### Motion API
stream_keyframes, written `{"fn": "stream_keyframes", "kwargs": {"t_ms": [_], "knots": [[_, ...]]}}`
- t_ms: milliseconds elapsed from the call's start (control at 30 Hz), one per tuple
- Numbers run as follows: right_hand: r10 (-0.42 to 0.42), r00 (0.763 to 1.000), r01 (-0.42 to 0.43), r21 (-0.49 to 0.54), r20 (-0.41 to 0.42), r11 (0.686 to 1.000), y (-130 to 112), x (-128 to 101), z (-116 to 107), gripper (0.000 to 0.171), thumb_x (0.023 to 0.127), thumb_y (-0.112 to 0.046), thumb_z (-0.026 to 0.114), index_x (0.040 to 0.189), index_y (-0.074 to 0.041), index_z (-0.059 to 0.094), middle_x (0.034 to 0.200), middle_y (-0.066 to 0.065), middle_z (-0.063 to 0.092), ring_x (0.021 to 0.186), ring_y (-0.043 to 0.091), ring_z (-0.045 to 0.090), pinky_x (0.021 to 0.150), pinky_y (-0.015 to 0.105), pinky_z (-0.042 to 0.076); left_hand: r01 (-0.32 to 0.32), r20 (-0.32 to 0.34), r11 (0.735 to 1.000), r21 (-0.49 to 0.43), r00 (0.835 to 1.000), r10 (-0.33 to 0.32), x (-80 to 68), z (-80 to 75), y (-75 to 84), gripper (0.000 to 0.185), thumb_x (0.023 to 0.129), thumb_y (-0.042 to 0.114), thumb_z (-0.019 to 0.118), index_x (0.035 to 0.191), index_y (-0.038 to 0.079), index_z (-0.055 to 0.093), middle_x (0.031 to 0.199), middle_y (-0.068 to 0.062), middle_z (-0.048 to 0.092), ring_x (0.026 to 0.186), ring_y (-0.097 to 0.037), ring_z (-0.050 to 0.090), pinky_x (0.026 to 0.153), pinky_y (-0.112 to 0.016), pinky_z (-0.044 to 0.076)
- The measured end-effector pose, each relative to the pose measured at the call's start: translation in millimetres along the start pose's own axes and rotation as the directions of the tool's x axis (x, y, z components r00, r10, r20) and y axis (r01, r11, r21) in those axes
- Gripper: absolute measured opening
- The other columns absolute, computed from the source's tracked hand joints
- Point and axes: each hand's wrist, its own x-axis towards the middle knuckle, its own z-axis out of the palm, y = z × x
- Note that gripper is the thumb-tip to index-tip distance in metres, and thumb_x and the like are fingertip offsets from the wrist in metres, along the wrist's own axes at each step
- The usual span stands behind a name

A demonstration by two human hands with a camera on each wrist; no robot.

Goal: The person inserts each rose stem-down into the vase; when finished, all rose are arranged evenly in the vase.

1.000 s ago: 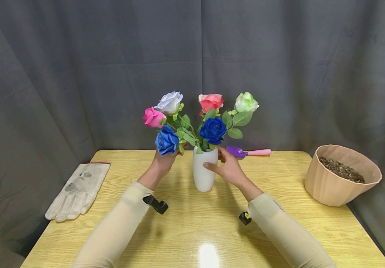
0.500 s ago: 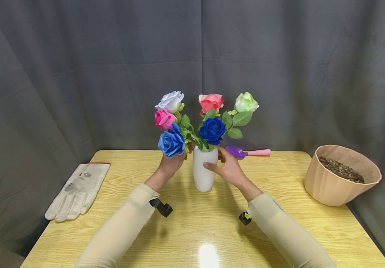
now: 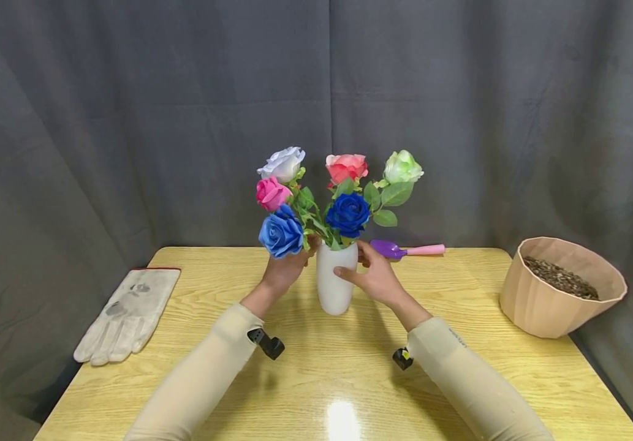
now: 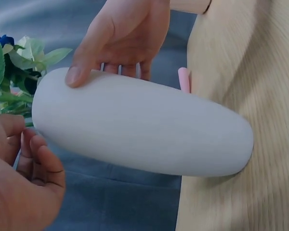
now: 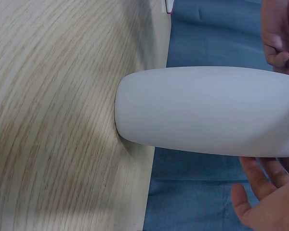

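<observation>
White and smooth, the vase (image 3: 336,278) stands upright near the middle of the wooden table (image 3: 305,392). A second ago the light blue rose (image 3: 280,232) and the pink rose (image 3: 271,193) leaned further out to the left; now they sit closer to the vase mouth, and the left hand (image 3: 288,269) has come in with them. That hand is curled round the stems just beside the rim, but the blue flower hides where the fingers (image 4: 38,154) meet the stems. The right hand (image 3: 374,275) has not moved: its thumb and fingers lie fairly straight against the vase's upper side, the thumb on the front, the fingertips behind and out of sight. The wrist views cut off the flowers almost fully. A purple scoop (image 3: 404,250) lies behind the right hand by the far table edge. A grey glove (image 3: 128,312) lies by the left edge, a tan pot (image 3: 561,288) by the right edge, both well apart from the vase, with bare wood in front.
</observation>
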Motion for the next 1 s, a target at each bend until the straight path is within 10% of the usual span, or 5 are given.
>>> {"fn": "stream_keyframes", "kwargs": {"t_ms": [100, 300, 800, 1000], "knots": [[0.001, 1.0, -0.001, -0.006, 0.001, 1.0, 0, 0, -1, 0.075, 0.085, -0.04, 0.079, 0.148, -0.017, 0.045, 0.136, 0.012, 0.06, 0.126, 0.032, 0.056, 0.109, 0.06, 0.042, 0.069, -0.108, 0.98, 0.188, 0.993, -0.049, 1.9, -1.0, 2.8, 0.033, 0.09, -0.011, 0.046, 0.091, 0.017, 0.064, 0.088, 0.012, 0.065, 0.08, -0.006, 0.057, 0.062, -0.018, 0.043], [0.017, 1.0, -0.017, -0.005, -0.001, 1.0, -1, 1, -1, 0.076, 0.084, -0.042, 0.079, 0.148, -0.018, 0.045, 0.135, 0.011, 0.06, 0.126, 0.033, 0.056, 0.11, 0.06, 0.042, 0.211, -0.177, 0.826, 0.523, 0.975, -0.137, 2.9, -8.2, 6.8, 0.022, 0.096, 0.004, 0.054, 0.115, -0.002, 0.064, 0.109, -0.013, 0.068, 0.086, -0.011, 0.06, 0.067, -0.024, 0.053], [0.033, 0.999, -0.032, -0.032, 0.018, 0.999, 3, -4, -11, 0.078, 0.086, -0.04, 0.078, 0.151, -0.014, 0.042, 0.144, 0.012, 0.056, 0.13, 0.034, 0.057, 0.111, 0.058, 0.042, 0.197, -0.114, 0.719, 0.666, 0.98, -0.164, -7.5, -32.6, 15.8, 0.012, 0.098, 0.008, 0.056, 0.098, 0.0, 0.064, 0.103, -0.019, 0.066, 0.093, -0.023, 0.062, 0.075, -0.035, 0.058], [-0.014, 0.999, 0.015, -0.021, 0.035, 1.0, 6, -6, -20, 0.068, 0.089, -0.032, 0.076, 0.148, -0.013, 0.046, 0.142, 0.012, 0.058, 0.127, 0.032, 0.06, 0.111, 0.061, 0.039, 0.16, -0.128, 0.593, 0.789, 0.987, -0.097, -12.7, -43.8, 25.6, 0.021, 0.095, 0.01, 0.064, 0.113, -0.001, 0.066, 0.106, -0.02, 0.068, 0.081, -0.021, 0.066, 0.068, -0.03, 0.057]]}}
